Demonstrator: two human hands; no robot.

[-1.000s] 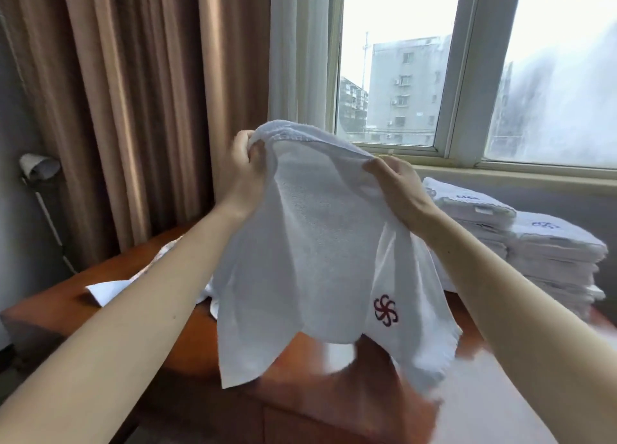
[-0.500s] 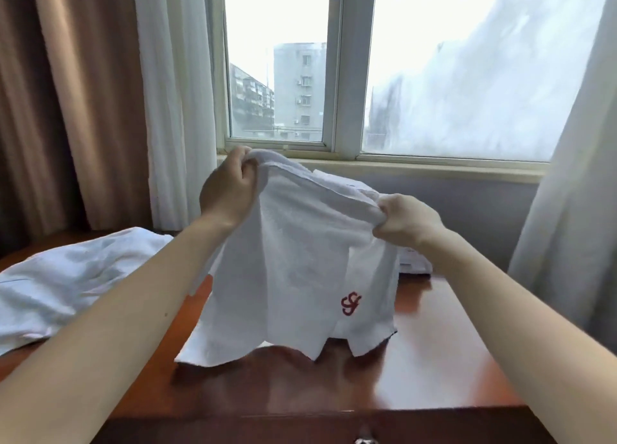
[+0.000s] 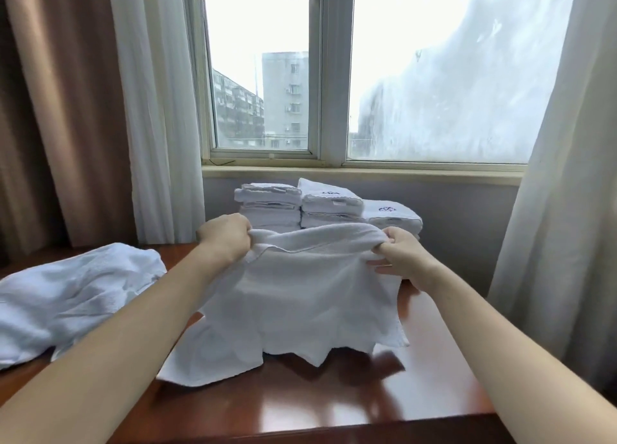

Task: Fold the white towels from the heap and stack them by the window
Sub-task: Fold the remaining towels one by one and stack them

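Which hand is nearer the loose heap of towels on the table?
Left. The left hand grips one end of the towel, just right of the heap; the right hand grips the other end, farther off.

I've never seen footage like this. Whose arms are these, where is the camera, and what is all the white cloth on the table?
There is no machine here. These are a person's two bare arms, filmed by a single camera worn on their head that looks forward and down. The left hand and right hand each grip the top edge of one white towel. Its lower part drapes onto the wooden table. On the left lies a crumpled heap of white towels waiting to be folded. Behind the hands, under the window, stand stacks of folded towels.
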